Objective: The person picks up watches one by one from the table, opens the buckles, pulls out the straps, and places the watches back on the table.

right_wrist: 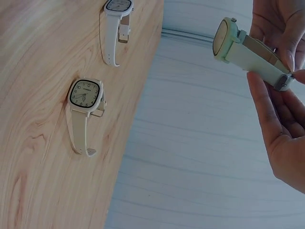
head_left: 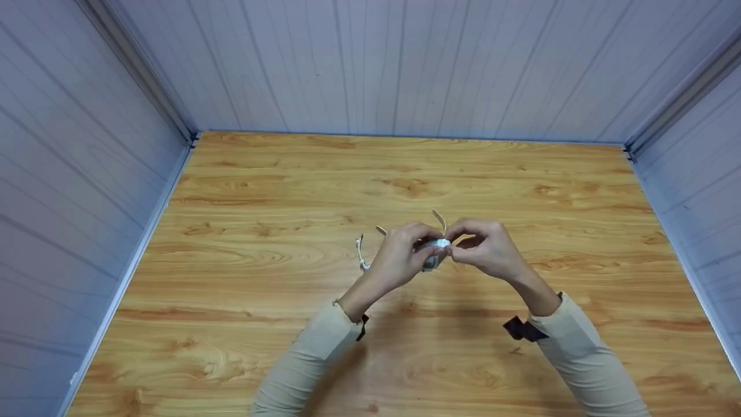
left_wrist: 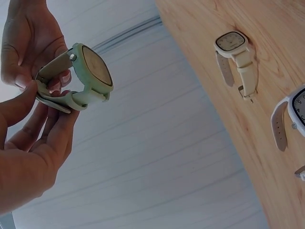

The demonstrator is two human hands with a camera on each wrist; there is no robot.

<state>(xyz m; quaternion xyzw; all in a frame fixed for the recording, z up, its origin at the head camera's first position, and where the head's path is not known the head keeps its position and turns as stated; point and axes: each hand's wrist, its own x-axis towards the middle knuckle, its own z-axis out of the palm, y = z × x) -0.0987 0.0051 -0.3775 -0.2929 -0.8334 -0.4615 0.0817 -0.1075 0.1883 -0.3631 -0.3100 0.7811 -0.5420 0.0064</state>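
Observation:
Both hands hold a pale green wristwatch (left_wrist: 93, 71) up off the table, its strap bent round into a loop. My left hand (head_left: 400, 253) pinches the strap between thumb and fingers, near its overlapping ends in the left wrist view. At the buckle end of the band, my right hand (head_left: 487, 248) grips with thumb and fingertips; the metal buckle (right_wrist: 283, 82) shows there in the right wrist view. The watch's round-cornered case faces away from the hands. From the head view, the fingers hide much of it.
On the wood-grain table (head_left: 260, 324) lie a cream watch (right_wrist: 86, 94) and a white watch (right_wrist: 111, 36), close beyond the hands. In the head view, only strap ends (head_left: 439, 220) show past the fingers. Pale panel walls (head_left: 370, 69) enclose the table's back and sides.

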